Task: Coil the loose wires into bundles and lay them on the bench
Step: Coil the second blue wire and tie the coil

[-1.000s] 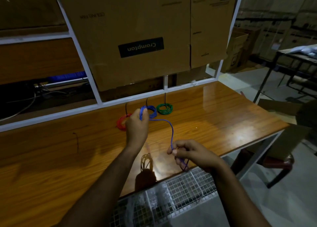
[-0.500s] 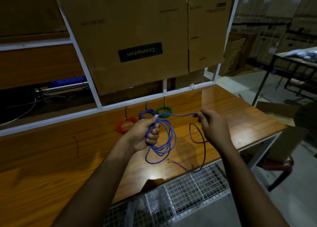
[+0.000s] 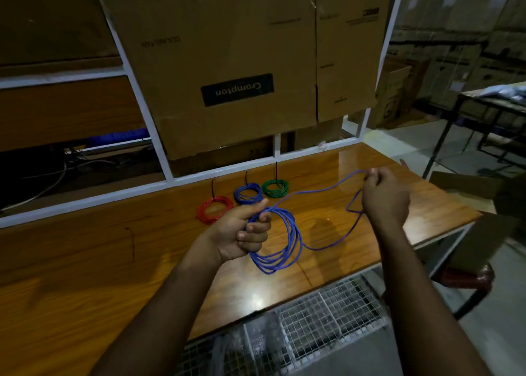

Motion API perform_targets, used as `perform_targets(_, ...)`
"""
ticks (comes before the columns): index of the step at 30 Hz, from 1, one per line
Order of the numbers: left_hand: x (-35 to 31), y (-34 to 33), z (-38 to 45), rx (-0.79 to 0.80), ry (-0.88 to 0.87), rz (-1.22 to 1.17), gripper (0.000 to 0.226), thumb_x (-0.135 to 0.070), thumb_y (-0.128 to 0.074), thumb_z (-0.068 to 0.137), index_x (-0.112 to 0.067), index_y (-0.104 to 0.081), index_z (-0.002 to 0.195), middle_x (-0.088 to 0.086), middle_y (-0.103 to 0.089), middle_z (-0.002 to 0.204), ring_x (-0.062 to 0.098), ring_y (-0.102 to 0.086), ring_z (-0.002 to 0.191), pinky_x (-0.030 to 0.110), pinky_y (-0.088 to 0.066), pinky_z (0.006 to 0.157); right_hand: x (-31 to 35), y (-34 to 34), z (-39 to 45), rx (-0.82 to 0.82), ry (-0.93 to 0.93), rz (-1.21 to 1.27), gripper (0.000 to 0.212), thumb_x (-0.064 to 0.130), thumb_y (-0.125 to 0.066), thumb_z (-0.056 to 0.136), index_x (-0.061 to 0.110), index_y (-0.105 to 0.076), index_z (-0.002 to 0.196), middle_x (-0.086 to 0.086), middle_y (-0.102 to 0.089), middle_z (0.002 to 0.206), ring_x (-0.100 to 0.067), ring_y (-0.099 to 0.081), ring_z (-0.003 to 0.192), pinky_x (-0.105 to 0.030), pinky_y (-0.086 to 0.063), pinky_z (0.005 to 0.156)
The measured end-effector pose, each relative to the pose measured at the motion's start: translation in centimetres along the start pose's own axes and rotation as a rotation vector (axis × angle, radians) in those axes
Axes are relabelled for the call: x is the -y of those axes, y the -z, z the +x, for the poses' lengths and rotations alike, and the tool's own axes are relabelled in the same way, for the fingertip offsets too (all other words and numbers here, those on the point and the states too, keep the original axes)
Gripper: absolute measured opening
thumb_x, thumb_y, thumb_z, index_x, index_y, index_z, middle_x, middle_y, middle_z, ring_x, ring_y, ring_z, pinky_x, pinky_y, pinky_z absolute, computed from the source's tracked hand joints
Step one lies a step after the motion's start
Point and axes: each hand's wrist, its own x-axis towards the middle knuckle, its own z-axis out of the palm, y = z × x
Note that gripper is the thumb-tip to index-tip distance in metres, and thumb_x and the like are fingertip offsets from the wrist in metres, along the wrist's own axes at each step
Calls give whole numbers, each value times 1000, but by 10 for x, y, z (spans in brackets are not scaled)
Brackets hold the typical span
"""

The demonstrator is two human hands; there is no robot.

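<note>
My left hand [image 3: 247,233] is closed around a hanging coil of blue wire [image 3: 287,246] with several loops, held above the wooden bench [image 3: 85,262]. From the coil a loose strand runs up and right to my right hand [image 3: 382,196], which pinches it over the bench's right part; the free tail droops below that hand onto the bench. Behind my left hand lie three finished bundles, each tied with a black tie: a red bundle [image 3: 214,208], a blue bundle [image 3: 248,192] and a green bundle [image 3: 275,188].
A white metal frame [image 3: 148,125] and a large cardboard box [image 3: 236,62] rise behind the bench. A wire-mesh tray [image 3: 299,333] sits under the front edge. A black tie [image 3: 131,240] lies on the bench at left. A stool [image 3: 466,276] stands at right.
My right hand rose from near the front edge and drew the strand out to the right. My left hand came back from the bundles toward me, and the coil now hangs from it.
</note>
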Motion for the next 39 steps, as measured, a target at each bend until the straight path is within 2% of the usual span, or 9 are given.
perform_targets(4,-4,1,0,-130,-63,24,37,-41,-49,97,-17,-49,69,-8,-33,47,1,-29,34,15,-21,32,-2,-10,-15,272,325,-409,32,27,-43,88,21,-71,102,-9,-70,103,-32,-59,101,-48,-43,95)
perform_targets(7,-5,-7,8,-206,-90,86,36,-41,-44,95,-17,-46,69,-8,-28,48,1,-24,34,15,-17,33,24,-18,-59,375,694,48,43,35,-44,93,27,-57,133,2,-63,127,-17,-52,122,-44,-34,106)
perform_targets(10,-9,-11,10,-205,-101,95,36,-42,-48,95,-16,-48,70,-8,-29,47,1,-22,34,14,-17,33,43,-27,-85,781,680,279,57,59,-49,92,29,-48,141,8,-60,127,-7,-56,114,-30,-46,93)
perform_targets(14,-20,-10,2,-69,-41,49,32,-41,-54,91,-16,-53,70,-9,-33,49,3,-18,39,14,-22,34,32,-39,-67,862,595,341,21,37,-59,88,23,-62,103,2,-63,86,-16,-61,79,-43,-51,73)
perform_targets(18,-21,-5,-4,-18,-41,66,33,-39,-49,96,-14,-54,75,-9,-36,50,2,-34,37,16,-30,37,29,-29,-59,1218,432,677,7,15,-56,100,10,-60,102,-3,-65,83,-21,-67,82,-35,-53,78)
perform_targets(26,-23,-14,-5,45,-94,22,37,-44,-44,97,-16,-48,73,-9,-26,49,7,-17,41,20,-20,40,42,-33,-79,1132,171,1077,23,27,-43,103,9,-55,96,4,-47,58,-13,-50,57,-35,-56,75)
perform_targets(31,-30,-20,-3,-179,-218,-37,40,-41,-42,94,-21,-46,59,-9,-11,53,7,-7,40,17,-11,35,29,-37,-79,1091,283,820,24,33,-47,101,11,-56,105,-2,-64,85,-15,-56,66,-25,-47,58)
perform_targets(34,-43,-14,-10,-228,-331,-120,40,-40,-42,93,-21,-46,58,-9,-9,55,6,-5,41,18,-9,35,-8,-39,-75,1173,274,698,30,29,-56,98,-1,-56,101,-3,-61,79,-14,-49,61,-24,-40,55)
perform_targets(39,-71,-3,-28,-288,-465,-202,46,-39,-38,99,-19,-47,57,-9,-10,55,6,-6,43,19,-15,31,-66,-42,-67,1188,-22,666,23,24,-57,93,8,-61,108,0,-54,75,-9,-52,70,-27,-46,70)
